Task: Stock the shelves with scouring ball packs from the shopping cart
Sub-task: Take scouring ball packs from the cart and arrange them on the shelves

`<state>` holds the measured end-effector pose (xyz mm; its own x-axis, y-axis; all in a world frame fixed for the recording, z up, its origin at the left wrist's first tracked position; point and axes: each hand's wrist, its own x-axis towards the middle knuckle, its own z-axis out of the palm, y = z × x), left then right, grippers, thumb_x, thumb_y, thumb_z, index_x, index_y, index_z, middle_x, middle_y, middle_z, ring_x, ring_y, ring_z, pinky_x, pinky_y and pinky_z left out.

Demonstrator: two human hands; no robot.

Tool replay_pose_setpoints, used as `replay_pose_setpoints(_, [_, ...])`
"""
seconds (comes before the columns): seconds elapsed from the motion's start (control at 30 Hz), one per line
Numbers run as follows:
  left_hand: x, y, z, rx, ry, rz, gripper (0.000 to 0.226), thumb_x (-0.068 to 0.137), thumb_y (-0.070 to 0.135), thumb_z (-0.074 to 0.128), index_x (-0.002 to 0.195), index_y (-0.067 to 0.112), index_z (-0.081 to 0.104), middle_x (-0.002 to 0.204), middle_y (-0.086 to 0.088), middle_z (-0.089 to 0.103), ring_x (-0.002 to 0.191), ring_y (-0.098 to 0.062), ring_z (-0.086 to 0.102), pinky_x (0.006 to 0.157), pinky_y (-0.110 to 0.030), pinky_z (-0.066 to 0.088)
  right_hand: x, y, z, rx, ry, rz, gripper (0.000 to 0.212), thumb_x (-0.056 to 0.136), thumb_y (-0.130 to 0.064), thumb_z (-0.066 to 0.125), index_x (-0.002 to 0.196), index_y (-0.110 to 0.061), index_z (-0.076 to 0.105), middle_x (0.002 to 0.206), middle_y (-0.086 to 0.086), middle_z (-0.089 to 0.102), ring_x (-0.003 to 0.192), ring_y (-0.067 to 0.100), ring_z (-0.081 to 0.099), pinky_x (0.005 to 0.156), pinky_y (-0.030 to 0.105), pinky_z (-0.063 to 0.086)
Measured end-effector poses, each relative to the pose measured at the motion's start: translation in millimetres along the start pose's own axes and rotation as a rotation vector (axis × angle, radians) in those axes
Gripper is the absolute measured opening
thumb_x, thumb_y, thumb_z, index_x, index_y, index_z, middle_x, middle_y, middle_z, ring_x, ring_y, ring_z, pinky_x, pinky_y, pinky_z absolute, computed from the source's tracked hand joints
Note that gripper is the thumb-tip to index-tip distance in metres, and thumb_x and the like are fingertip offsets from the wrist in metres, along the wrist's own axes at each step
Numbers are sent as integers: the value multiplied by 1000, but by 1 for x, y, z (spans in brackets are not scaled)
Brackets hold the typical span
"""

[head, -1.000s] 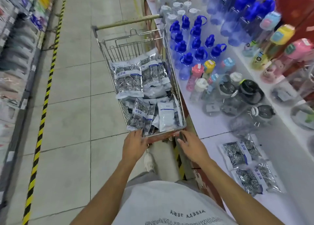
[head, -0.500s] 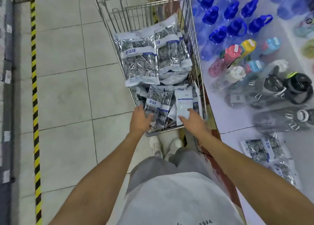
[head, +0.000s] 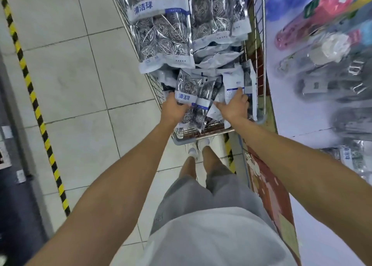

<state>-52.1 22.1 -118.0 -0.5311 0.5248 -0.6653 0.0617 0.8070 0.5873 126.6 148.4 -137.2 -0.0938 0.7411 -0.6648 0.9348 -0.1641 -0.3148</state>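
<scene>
At the frame's centre, in the cart [head: 259, 44], my left hand [head: 174, 109] is gripping a light, crinkly, slippery pack [head: 186, 93] mid-label; my right hand [head: 234, 106] is pinching a white pack [head: 233, 84].

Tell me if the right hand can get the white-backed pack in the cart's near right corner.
Probably yes. The right hand already lies against the white-backed pack, which stands on top of the pile with nothing over it.
</scene>
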Motion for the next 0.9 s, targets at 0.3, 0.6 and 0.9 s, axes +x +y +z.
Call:
replay_pose_setpoints(0.3, [-4,6,-11,-151,-39,-46,29,87,7,77,96,29,61,98,5,73,90,-16,72,81,-34,59,2,14,-34,103,71,-92,49,97,-24,66,138,-9,46,126,18,64,110,37,65,92,47,55])
replay_pose_setpoints(0.6, [-69,21,-39,-406,-213,-196,19,86,10,79,102,18,74,99,-5,81,102,-25,75,58,-40,62,-58,24,-100,882,-120,64,39,92,1,66,128,-15,63,122,13,72,116,36,67,102,52,55])
replay_pose_setpoints(0.9, [-119,27,-42,-395,-349,-83,22,90,13,76,112,11,76,106,-7,77,96,-25,70,58,-37,59,-141,81,-129,1423,-238,128,22,90,7,53,99,-3,71,90,14,71,79,29,69,81,47,61])
